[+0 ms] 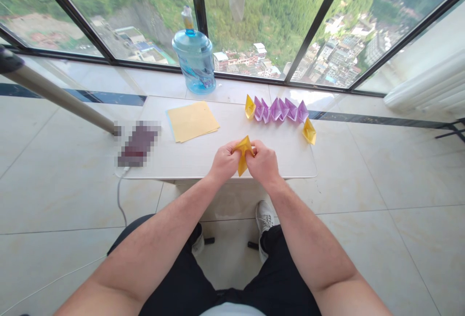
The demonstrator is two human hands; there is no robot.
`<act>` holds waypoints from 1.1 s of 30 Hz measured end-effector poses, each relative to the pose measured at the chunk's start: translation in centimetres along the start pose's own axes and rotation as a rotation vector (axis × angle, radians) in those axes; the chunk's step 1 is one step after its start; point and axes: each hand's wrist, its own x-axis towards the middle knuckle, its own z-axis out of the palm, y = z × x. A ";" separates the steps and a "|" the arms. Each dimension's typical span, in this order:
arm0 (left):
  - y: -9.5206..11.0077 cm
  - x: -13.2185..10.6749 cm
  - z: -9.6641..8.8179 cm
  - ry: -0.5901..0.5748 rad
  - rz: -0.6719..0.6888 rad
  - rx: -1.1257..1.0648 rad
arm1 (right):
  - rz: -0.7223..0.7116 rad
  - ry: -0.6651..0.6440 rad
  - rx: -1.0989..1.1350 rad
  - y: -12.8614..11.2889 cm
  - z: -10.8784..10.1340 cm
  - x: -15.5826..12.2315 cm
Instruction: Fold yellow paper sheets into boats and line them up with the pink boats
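Between both hands, above the front edge of the white table (189, 161), is a folded yellow paper boat (244, 153). My left hand (224, 162) grips its left side with thumb and fingers. On its right side, my right hand (264, 161) pinches it the same way. Farther back stands a row of purple paper boats (276, 109), with one yellow paper boat (250, 106) at its left end. Another yellow boat (309, 132) sits at the table's right edge. A stack of yellow paper sheets (192, 122) lies to the left of my hands.
A blurred-out dark object (138, 145) with a grey cable (119, 195) lies at the table's left end. Behind the table, a large blue water bottle (194, 59) stands by the window. A grey pole (61, 93) slants in from the left.
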 end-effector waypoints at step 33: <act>1.9 0.2 -1.5 0.041 -0.355 -0.633 | -0.400 0.195 0.243 2.0 0.8 0.6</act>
